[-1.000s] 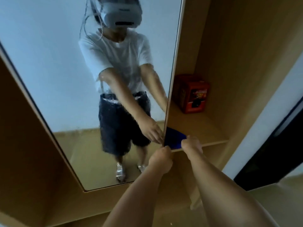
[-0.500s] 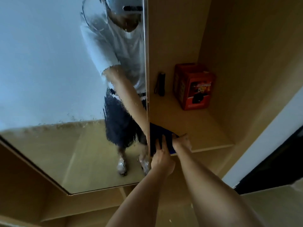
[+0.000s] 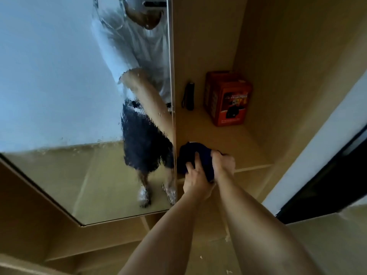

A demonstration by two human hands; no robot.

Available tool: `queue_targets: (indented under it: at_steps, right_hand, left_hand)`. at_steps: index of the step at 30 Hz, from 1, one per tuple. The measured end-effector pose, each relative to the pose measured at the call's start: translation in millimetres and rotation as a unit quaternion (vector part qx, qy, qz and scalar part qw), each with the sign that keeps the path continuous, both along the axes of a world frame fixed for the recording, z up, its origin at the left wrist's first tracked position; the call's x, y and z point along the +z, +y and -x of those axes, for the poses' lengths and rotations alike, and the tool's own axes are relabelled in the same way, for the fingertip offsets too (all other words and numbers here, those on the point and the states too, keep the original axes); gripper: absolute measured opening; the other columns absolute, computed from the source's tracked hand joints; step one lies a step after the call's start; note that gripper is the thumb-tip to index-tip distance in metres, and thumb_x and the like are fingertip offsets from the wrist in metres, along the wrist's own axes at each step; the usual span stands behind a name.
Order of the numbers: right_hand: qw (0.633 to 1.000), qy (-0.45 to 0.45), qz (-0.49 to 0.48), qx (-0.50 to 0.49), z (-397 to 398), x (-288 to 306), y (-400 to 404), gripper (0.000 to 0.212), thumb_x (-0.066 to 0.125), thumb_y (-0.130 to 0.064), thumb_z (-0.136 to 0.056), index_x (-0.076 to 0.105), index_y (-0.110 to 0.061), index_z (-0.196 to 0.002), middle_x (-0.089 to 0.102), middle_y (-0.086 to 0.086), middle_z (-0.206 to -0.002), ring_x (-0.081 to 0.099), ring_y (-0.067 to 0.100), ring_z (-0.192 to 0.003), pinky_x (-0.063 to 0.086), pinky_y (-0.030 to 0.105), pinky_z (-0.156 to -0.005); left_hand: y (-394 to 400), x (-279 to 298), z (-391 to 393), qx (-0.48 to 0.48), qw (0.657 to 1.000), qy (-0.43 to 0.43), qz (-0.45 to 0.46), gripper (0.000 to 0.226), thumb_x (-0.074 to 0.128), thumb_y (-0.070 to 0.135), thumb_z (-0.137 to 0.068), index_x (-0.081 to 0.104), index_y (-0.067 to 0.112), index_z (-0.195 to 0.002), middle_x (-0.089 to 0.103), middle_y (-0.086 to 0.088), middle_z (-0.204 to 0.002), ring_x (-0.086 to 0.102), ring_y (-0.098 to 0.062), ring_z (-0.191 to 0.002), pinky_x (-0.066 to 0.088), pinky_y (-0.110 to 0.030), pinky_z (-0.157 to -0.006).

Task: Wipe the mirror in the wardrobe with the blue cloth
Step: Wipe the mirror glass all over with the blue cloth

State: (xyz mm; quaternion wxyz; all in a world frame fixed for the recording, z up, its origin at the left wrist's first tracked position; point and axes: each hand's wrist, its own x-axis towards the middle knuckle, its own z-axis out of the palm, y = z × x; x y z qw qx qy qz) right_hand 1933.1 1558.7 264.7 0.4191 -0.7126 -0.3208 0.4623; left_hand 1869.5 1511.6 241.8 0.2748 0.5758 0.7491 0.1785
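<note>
1. At the front edge of the shelf (image 3: 238,143), our left hand (image 3: 195,181) lay on the blue cloth (image 3: 198,155), fingers curled over its folds and gripping it; we judged this was to gather it for lifting.
2. Our right hand (image 3: 223,162) clamped the cloth's right side, fingers tucked under and mostly hidden. Both hands met on the one bundle, probably to bunch it into a pad.
3. The cloth sat crumpled on the shelf, just beside the mirror's right edge, not yet against the glass.
4. The mirror (image 3: 79,116) stood to our left on a swung-out panel, its face streaked and beaded with droplets, thickest toward the right side. We took that as the area needing the wipe.
5. Further back on the same shelf stood a red box (image 3: 228,100) in the corner and a dark torch-like object (image 3: 189,96) upright near the panel, both well apart from the cloth and unlikely to interfere.
</note>
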Motion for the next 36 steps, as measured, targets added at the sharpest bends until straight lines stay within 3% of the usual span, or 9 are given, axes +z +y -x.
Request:
queue_targets:
  at_steps: [6, 10, 14, 17, 19, 23, 28, 32, 36]
  right_hand:
    - [1.000, -0.015, -0.022, -0.016, -11.0, 24.7, -24.8, 0.035, 0.062, -0.034, -0.085, 0.062, -0.008, -0.108, 0.058, 0.004, -0.087, 0.052, 0.019, -0.071, 0.041, 0.028, -0.065]
    - [0.993, 0.055, -0.090, -0.056, -14.0, 40.3, -50.8, 0.032, 0.051, -0.042, -0.094, 0.058, -0.013, -0.102, 0.056, 0.001, -0.088, 0.053, 0.017, -0.078, 0.037, 0.029, -0.073]
    - [0.991, 0.054, -0.109, -0.060, -8.3, 51.9, -81.3, 0.027, 0.045, -0.042, -0.095, 0.056, -0.018, -0.086, 0.061, 0.004, -0.100, 0.056, 0.022, -0.093, 0.043, 0.034, -0.084]
    - [0.995, -0.028, -0.093, 0.008, 0.5, 48.0, -104.1, 0.032, 0.043, -0.059, -0.088, 0.053, -0.032, -0.073, 0.063, 0.000, -0.095, 0.059, 0.027, -0.102, 0.041, 0.048, -0.100]
    - [0.995, -0.021, -0.083, 0.060, 6.3, 50.2, -122.1, 0.034, 0.045, -0.065, -0.087, 0.053, -0.034, -0.075, 0.060, -0.004, -0.090, 0.059, 0.024, -0.101, 0.042, 0.045, -0.100]
    - [0.985, 0.072, -0.052, 0.145, 17.9, 54.4, -157.6, 0.049, 0.061, -0.063, -0.080, 0.064, -0.022, -0.107, 0.066, 0.003, -0.107, 0.062, 0.022, -0.098, 0.047, 0.040, -0.096]
    - [0.964, 0.103, 0.005, 0.245, 40.9, 56.8, -190.7, 0.085, 0.078, -0.058, -0.062, 0.044, -0.026, -0.133, 0.058, 0.003, -0.127, 0.056, 0.026, -0.114, 0.044, 0.044, -0.102]
    - [0.961, 0.064, 0.004, 0.270, 59.7, 59.3, -204.3, 0.072, 0.085, -0.043, -0.063, 0.055, -0.017, -0.123, 0.065, 0.004, -0.113, 0.061, 0.024, -0.103, 0.047, 0.041, -0.096]
    - [0.986, -0.035, -0.086, 0.137, 81.4, 65.3, -211.4, 0.052, 0.079, -0.033, -0.072, 0.051, -0.015, -0.112, 0.058, -0.003, -0.094, 0.057, 0.018, -0.086, 0.049, 0.034, -0.078]
  left_hand:
    - [-13.7, 23.3, -6.3, 0.052, 0.997, -0.049, -0.037, 0.051, 0.058, 0.025, -0.088, 0.037, 0.023, -0.134, 0.041, -0.006, -0.133, 0.057, -0.029, -0.104, 0.046, -0.037, -0.074]
    - [-31.2, 40.3, 0.6, 0.058, 0.988, -0.121, -0.076, 0.027, 0.058, 0.022, -0.084, 0.056, 0.020, -0.110, 0.060, -0.003, -0.108, 0.061, -0.022, -0.088, 0.053, -0.038, -0.075]
    - [-53.8, 55.7, 16.8, 0.044, 0.976, -0.203, -0.060, 0.029, 0.060, 0.036, -0.085, 0.060, 0.014, -0.103, 0.066, -0.005, -0.096, 0.064, -0.022, -0.085, 0.054, -0.035, -0.076]
    - [-70.7, 62.2, 28.1, 0.072, 0.959, -0.273, -0.030, 0.035, 0.060, 0.048, -0.085, 0.056, 0.013, -0.080, 0.062, -0.003, -0.078, 0.060, -0.017, -0.069, 0.049, -0.028, -0.059]
    - [-82.4, 66.6, 35.1, 0.106, 0.943, -0.314, -0.014, 0.043, 0.058, 0.055, -0.085, 0.051, 0.014, -0.073, 0.056, -0.001, -0.072, 0.055, -0.016, -0.062, 0.043, -0.026, -0.053]
    - [-109.9, 72.5, 59.6, 0.111, 0.938, -0.328, -0.019, 0.058, 0.047, 0.066, -0.085, 0.056, 0.009, -0.079, 0.059, -0.008, -0.084, 0.060, -0.024, -0.073, 0.043, -0.028, -0.060]
    - [-130.8, 74.6, 93.3, 0.144, 0.911, -0.385, -0.033, 0.072, 0.036, 0.069, -0.087, 0.060, 0.006, -0.113, 0.062, -0.013, -0.109, 0.059, -0.029, -0.096, 0.046, -0.036, -0.086]
    - [-149.0, 76.3, 114.4, 0.171, 0.920, -0.347, -0.069, 0.065, 0.041, 0.070, -0.084, 0.063, 0.009, -0.089, 0.067, -0.010, -0.096, 0.063, -0.028, -0.088, 0.050, -0.038, -0.082]
    - [-163.8, 80.3, 122.7, 0.238, 0.917, -0.287, -0.141, 0.058, 0.056, 0.056, -0.084, 0.049, 0.007, -0.115, 0.063, -0.015, -0.114, 0.061, -0.034, -0.102, 0.051, -0.044, -0.088]
